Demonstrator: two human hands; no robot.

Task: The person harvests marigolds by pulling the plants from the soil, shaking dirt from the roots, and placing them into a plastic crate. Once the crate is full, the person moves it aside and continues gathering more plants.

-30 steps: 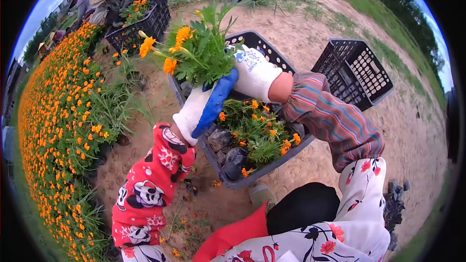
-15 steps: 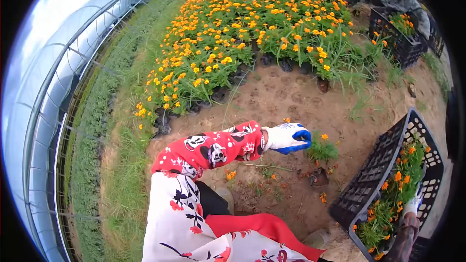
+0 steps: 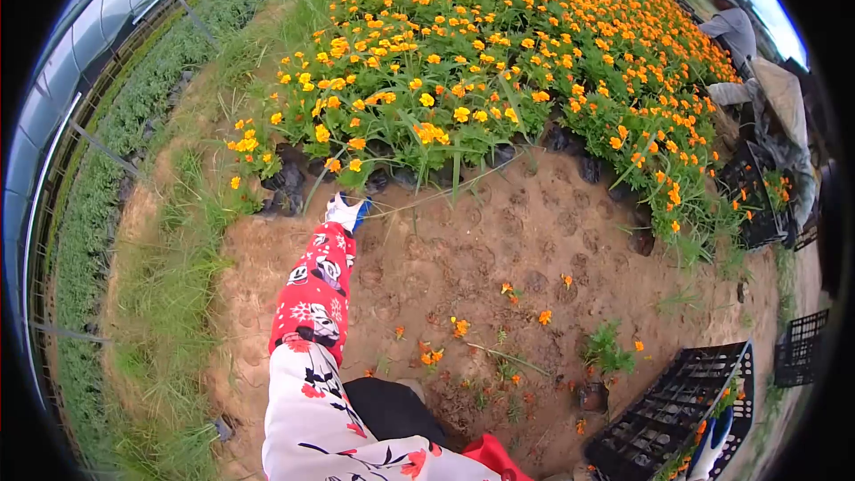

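Both grips unclear, left hand [image 3: 345,212] beside marigolds [image 3: 499,89], right hand [image 3: 711,451] at crate [image 3: 657,414], partly cropped

Brown soil [image 3: 427,267], round dents [image 3: 512,223]; on it: loose orange blooms [image 3: 545,317], leafy plant [image 3: 608,349], black crate [image 3: 659,414], bagged marigolds [image 3: 427,107].

White and blue at the left hand [image 3: 344,211], cartoon-printed on the red sleeve [image 3: 316,289], red-blossomed on the white garment [image 3: 303,410]. Orange to yellow across the flowers [image 3: 432,134], black on the crate [image 3: 655,419], seemingly white and blue at the right hand [image 3: 710,452].
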